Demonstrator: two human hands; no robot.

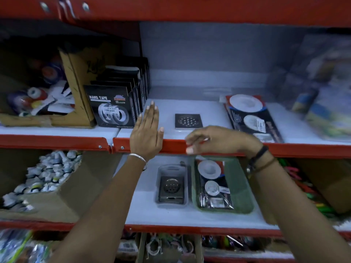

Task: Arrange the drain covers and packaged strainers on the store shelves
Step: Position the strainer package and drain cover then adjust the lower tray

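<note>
A square metal drain cover (187, 120) lies flat on the upper white shelf (167, 109). To its right lies a packaged strainer set (250, 116). My left hand (146, 131) rests flat and open on the shelf beside the nano tape boxes, left of the cover. My right hand (214, 140) hovers at the shelf's red front edge just below the cover, fingers loosely curled, holding nothing. On the lower shelf a clear tray (171, 185) holds more drain covers, and a green tray (241, 188) holds another packaged strainer (214, 185).
Black nano tape boxes (114, 105) stand in a row left of my left hand. A cardboard box of tape rolls (38, 88) sits far left. Plastic-wrapped goods (322, 88) fill the upper right. A box of white fittings (43, 179) is lower left.
</note>
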